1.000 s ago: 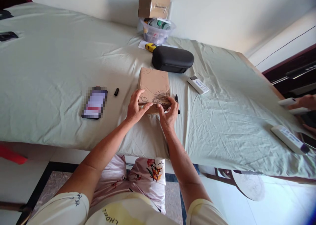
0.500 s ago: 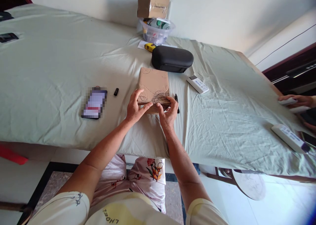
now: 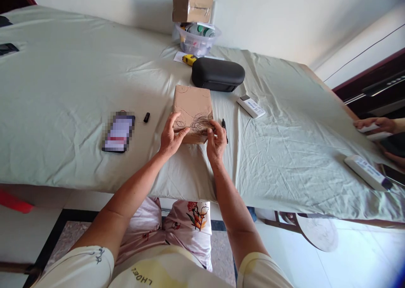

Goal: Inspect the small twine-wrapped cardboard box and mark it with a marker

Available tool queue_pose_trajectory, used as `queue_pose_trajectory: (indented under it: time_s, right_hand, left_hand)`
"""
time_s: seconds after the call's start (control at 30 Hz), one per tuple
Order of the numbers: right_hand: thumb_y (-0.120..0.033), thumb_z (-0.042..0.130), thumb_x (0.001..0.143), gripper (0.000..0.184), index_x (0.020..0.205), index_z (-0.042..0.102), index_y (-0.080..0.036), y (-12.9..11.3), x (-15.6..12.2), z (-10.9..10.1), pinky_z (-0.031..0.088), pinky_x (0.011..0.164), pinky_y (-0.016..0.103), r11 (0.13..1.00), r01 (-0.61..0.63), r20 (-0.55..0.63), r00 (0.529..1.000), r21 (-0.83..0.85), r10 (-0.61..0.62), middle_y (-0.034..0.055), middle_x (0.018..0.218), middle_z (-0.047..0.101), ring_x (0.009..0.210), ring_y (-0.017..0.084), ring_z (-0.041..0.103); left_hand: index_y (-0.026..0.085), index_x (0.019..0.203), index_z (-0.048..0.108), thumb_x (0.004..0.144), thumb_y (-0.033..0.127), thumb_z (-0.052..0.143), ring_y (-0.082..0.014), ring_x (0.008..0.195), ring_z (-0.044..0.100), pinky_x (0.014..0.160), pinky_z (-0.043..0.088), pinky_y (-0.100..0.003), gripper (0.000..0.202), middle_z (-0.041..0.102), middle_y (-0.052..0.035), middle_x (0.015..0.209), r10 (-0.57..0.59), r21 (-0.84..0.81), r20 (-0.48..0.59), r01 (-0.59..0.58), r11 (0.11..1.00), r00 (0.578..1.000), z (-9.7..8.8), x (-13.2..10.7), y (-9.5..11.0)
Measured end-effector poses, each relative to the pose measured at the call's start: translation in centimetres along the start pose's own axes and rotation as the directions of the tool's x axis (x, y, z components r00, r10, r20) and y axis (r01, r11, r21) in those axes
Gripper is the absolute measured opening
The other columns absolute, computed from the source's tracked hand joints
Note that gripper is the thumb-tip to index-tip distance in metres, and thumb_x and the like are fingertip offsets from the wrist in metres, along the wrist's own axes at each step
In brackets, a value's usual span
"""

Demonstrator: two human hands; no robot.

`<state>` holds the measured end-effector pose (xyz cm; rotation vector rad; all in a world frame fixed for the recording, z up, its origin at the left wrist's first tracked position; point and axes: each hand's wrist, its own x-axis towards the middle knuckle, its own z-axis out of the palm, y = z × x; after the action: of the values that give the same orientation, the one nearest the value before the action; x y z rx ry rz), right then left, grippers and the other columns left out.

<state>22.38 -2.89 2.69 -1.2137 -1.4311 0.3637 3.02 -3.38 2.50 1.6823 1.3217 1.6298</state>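
A flat brown cardboard box (image 3: 192, 105) with black scribbles on top lies on the pale green cloth (image 3: 79, 85) covering the table. My left hand (image 3: 170, 137) grips its near left corner, thumb on top. My right hand (image 3: 216, 139) holds the near right edge, fingers curled over it. A black marker (image 3: 224, 127) lies just right of the box, beside my right fingers. Its black cap (image 3: 146, 117) rests to the left of the box.
A phone (image 3: 118, 133) lies left of the box. Behind are a black case (image 3: 217, 74), a yellow tape measure (image 3: 189, 59), a white remote (image 3: 251, 106), and a plastic tub (image 3: 196, 41) carrying a taped carton (image 3: 191, 5). Another person's hand (image 3: 378, 124) and another remote (image 3: 367, 172) are at far right.
My right hand has moved from the front of the box up onto its right edge. The other person's hand at far right has reached further onto the table.
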Motion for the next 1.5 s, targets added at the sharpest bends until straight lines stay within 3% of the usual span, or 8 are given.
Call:
queue_pose_trajectory:
  time_s: [0.1,0.2,0.33,0.47,0.8,0.93,1.13,1.5]
  right_hand:
    - [-0.060,0.051,0.104,0.048,0.132,0.073,-0.028,0.2,0.2,-0.3,0.060,0.091,0.042,1.000,0.011,-0.004,1.000,0.027,-0.011,0.0075,0.109,0.070,0.102,0.022,0.067]
    - [-0.062,0.052,0.104,0.049,0.135,0.071,-0.028,0.3,0.1,-0.4,0.060,0.086,0.039,0.999,-0.007,0.026,1.000,0.041,0.006,0.0086,0.113,0.070,0.103,0.022,0.066]
    - [-0.067,0.072,0.091,0.061,0.138,0.064,-0.029,0.4,-0.3,0.2,0.056,0.073,0.032,1.000,-0.010,0.045,0.999,-0.020,0.011,0.0094,0.123,0.067,0.102,0.021,0.065]
    - [-0.067,0.081,0.082,0.066,0.132,0.063,-0.028,0.3,-0.3,1.0,0.057,0.087,0.040,0.995,0.019,-0.030,0.999,-0.095,-0.022,0.0096,0.125,0.067,0.111,0.025,0.064]
    - [-0.056,0.062,0.099,0.040,0.128,0.068,-0.029,0.3,0.1,0.5,0.056,0.074,0.032,1.000,-0.002,-0.008,1.000,-0.021,0.002,0.0052,0.107,0.064,0.089,0.018,0.061]
    - [-0.049,0.058,0.101,0.040,0.135,0.067,-0.031,0.5,0.0,0.5,0.056,0.071,0.030,1.000,0.010,0.018,1.000,0.005,-0.010,0.0055,0.106,0.063,0.092,0.018,0.062]
    - [-0.039,0.078,0.085,0.060,0.143,0.062,-0.033,0.6,0.0,0.6,0.058,0.071,0.031,1.000,0.006,0.113,0.994,-0.011,-0.005,0.0078,0.125,0.065,0.101,0.020,0.062]
    - [-0.033,0.066,0.091,0.051,0.142,0.064,-0.032,0.5,-0.3,0.4,0.060,0.069,0.030,0.999,0.012,0.117,0.993,0.044,-0.017,0.0069,0.118,0.065,0.096,0.018,0.061]
  left_hand:
    - [0.027,0.150,0.052,0.097,0.075,0.061,-0.0318,0.153,0.054,0.130,0.041,-0.051,0.072,0.060,-0.0151,0.158,0.005,-0.003,0.007,-0.005,1.000,1.000,-0.2,0.0,-0.1]
    - [0.026,0.151,0.051,0.099,0.074,0.057,-0.0306,0.152,0.055,0.129,0.042,-0.049,0.071,0.060,-0.0156,0.158,0.027,0.014,0.014,-0.027,1.000,1.000,-0.2,0.0,-0.3]
    - [0.028,0.149,0.052,0.098,0.072,0.061,-0.0303,0.149,0.057,0.127,0.045,-0.049,0.068,0.063,-0.0142,0.154,0.056,0.055,-0.010,-0.055,0.997,0.998,0.0,0.1,-0.4]
    - [0.027,0.147,0.052,0.093,0.066,0.073,-0.0307,0.146,0.060,0.125,0.048,-0.049,0.070,0.065,-0.0138,0.151,0.066,0.086,-0.040,-0.062,0.994,0.997,0.4,0.1,-0.4]
    - [0.029,0.149,0.050,0.094,0.068,0.071,-0.0304,0.147,0.059,0.124,0.048,-0.047,0.071,0.062,-0.0134,0.155,0.021,0.064,-0.011,-0.021,0.998,1.000,0.2,0.0,-0.6]
    - [0.029,0.151,0.049,0.094,0.071,0.069,-0.0306,0.147,0.059,0.125,0.047,-0.048,0.074,0.062,-0.0134,0.156,0.035,0.058,-0.011,-0.034,0.998,0.999,-0.1,0.3,-0.9]
    - [0.027,0.149,0.051,0.092,0.076,0.068,-0.0313,0.145,0.061,0.125,0.047,-0.048,0.077,0.064,-0.0139,0.154,0.066,0.089,-0.031,-0.063,0.994,0.997,-0.6,0.6,-1.2]
    - [0.028,0.151,0.050,0.091,0.076,0.068,-0.0311,0.148,0.058,0.127,0.044,-0.048,0.079,0.062,-0.0140,0.156,0.055,0.059,0.006,-0.055,0.997,0.998,-1.0,1.0,-1.7]
